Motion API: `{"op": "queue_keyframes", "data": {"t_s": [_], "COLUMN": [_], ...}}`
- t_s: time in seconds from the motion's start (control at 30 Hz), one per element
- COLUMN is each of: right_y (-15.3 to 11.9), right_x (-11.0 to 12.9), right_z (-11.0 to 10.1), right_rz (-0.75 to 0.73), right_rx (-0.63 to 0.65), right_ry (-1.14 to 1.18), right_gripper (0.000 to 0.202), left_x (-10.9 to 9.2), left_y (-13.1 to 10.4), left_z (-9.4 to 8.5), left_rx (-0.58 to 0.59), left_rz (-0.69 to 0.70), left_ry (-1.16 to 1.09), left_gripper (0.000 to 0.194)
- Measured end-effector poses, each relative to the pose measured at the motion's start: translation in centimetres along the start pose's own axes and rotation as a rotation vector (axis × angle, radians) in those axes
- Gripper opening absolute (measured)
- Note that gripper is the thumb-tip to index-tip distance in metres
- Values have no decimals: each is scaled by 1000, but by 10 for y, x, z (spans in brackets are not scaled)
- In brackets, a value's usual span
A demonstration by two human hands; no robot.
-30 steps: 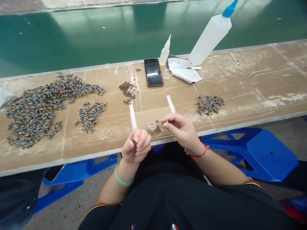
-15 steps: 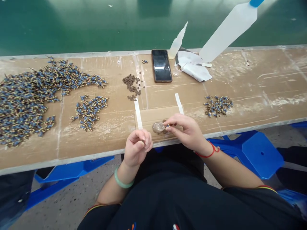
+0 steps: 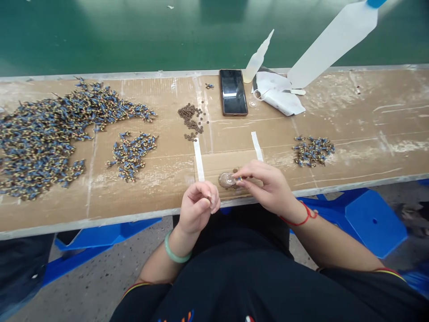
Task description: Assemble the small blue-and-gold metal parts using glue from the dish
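My left hand (image 3: pixel 200 206) is closed in a pinch at the table's front edge. A tiny brownish bit shows at its fingertips, perhaps one of the small brown discs. My right hand (image 3: pixel 264 184) pinches a small blue-and-tan piece (image 3: pixel 239 179) between thumb and forefinger, mostly covered by the fingers. Those fingertips are right at a small transparent round dish (image 3: pixel 227 180), which sits on a cardboard pad (image 3: pixel 221 161) held by white tape strips. A few brown discs lie around the dish, partly hidden under my right hand.
Loose brown discs (image 3: pixel 190 116) lie beyond the pad. To the left are a large heap (image 3: pixel 43 138) and a smaller pile (image 3: pixel 132 154) of blue-and-tan pieces; another pile (image 3: pixel 314 151) is at right. Behind stand a phone (image 3: pixel 233 93), a dropper bottle (image 3: pixel 255 62) and a white bottle (image 3: pixel 331 44).
The whole view has shifted slightly, so the table and both hands appear a little farther right. Both hands keep their pinches, the right one still at the dish.
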State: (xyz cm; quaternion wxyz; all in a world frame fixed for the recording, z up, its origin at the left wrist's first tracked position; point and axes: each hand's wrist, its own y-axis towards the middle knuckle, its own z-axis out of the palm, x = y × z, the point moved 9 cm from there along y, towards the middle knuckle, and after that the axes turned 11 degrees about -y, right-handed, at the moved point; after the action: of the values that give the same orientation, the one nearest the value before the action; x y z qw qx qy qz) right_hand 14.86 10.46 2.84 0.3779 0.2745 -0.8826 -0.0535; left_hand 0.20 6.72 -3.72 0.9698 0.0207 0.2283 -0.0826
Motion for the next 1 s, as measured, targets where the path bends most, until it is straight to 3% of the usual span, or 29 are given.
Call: {"op": "queue_keyframes", "data": {"t_s": [0.2,0.43,0.6,0.7,0.8,1.0], "right_y": [-1,-1,-3,-8,-14,-20], "right_x": [-2,-6,-11,-20,-17,7], "right_z": [-1,-1,-2,-2,14,40], "right_rz": [19,11,110,324,501,559], "right_rx": [-3,-18,-40,-94,-83,-19], "right_ry": [-11,11,100,373,752,1135], "right_gripper": [9,10,16,28,37,38], "left_x": [-1,1,-4,-9,-17,-25], "left_y": [-1,-1,0,-2,-6,-7], "left_z": [3,-4,-1,5,15,43], "left_rx": [25,-38,-25,-28,-29,14], "left_rz": [16,20,65,143,274,443], "left_ry": [-27,24,55,145,280,430], "left_gripper": [34,39,36,31,25,17]}}
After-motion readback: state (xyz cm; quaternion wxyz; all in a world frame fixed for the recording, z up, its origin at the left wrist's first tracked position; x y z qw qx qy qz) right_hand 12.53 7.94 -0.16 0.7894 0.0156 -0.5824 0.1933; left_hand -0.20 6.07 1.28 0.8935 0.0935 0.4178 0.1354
